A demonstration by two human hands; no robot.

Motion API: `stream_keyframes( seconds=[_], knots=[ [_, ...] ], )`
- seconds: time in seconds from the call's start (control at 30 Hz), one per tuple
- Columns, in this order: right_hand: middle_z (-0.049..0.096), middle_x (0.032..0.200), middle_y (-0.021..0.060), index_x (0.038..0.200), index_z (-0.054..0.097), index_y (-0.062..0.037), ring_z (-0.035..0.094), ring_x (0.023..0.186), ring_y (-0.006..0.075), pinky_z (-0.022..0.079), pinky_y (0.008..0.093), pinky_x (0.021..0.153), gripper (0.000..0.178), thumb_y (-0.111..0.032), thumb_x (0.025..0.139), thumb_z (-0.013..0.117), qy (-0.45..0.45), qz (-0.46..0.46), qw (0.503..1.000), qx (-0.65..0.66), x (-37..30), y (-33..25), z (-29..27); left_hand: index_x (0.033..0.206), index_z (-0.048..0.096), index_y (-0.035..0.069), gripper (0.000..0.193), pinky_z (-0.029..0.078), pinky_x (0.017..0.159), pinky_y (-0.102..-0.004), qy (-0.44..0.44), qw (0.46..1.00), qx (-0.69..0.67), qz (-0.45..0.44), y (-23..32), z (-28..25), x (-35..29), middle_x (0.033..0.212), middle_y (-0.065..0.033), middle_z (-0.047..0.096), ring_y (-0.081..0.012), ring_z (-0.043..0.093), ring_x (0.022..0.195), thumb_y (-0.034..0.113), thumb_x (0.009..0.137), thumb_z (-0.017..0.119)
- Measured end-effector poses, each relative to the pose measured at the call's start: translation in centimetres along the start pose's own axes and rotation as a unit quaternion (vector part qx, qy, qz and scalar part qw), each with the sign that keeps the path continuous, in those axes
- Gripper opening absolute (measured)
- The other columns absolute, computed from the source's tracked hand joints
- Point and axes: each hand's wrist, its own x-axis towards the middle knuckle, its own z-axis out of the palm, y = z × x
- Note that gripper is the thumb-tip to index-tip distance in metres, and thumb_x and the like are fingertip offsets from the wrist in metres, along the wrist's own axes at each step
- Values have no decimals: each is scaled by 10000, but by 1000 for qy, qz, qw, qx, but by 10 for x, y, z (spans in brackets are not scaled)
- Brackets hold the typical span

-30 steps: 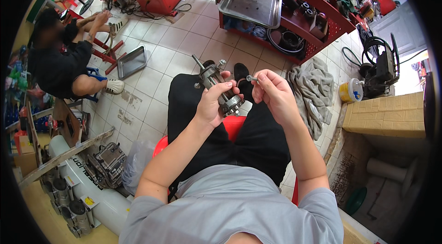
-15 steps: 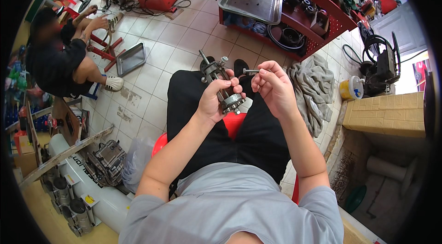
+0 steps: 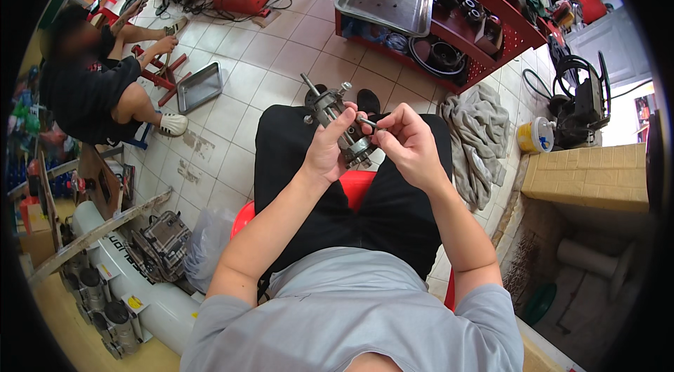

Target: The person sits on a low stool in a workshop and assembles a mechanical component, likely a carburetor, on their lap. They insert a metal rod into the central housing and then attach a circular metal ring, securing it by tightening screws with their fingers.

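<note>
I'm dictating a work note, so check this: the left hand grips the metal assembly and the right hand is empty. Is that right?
Not quite: the right hand isn't empty. The head view shows it pinching a small metal bolt. The left hand does grip the metal assembly.

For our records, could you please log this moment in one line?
left grip: holds metal assembly | right grip: pinches bolt near assembly

Own hands (image 3: pixel 327 151): two
Metal assembly (image 3: pixel 331 111): one
Bolt (image 3: pixel 370 124): one
Metal trays (image 3: pixel 406 3): two, one at the red cart's (image 3: pixel 518 49) left edge, one on the floor (image 3: pixel 242 45)
Cloth heap (image 3: pixel 474 144): one
Bucket (image 3: pixel 535 135): one
Plaid bag (image 3: pixel 168 237): one
Other people (image 3: pixel 91 98): three
</note>
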Motion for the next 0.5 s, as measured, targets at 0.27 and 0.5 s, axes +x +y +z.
stream_keyframes(
  seconds=[0.27,0.5],
  knots=[
    [627,917,83,1015,495,-12,616,866,124,501,268,790,71,-12,956,534,-29,-47,989,135,-3,-2,-4,1081,546,91,200,555,741,-326,-14,998,67,14,-3,6,-5,867,-56,630,-160,650,799,74,904,637],
    [610,915,80,1049,491,-8,613,912,137,500,293,826,96,24,960,502,-24,-38,991,127,-4,-8,6,1071,542,87,171,535,716,-307,-52,997,40,36,8,10,-7,854,-58,609,-145,615,787,98,918,615]
  ],
)
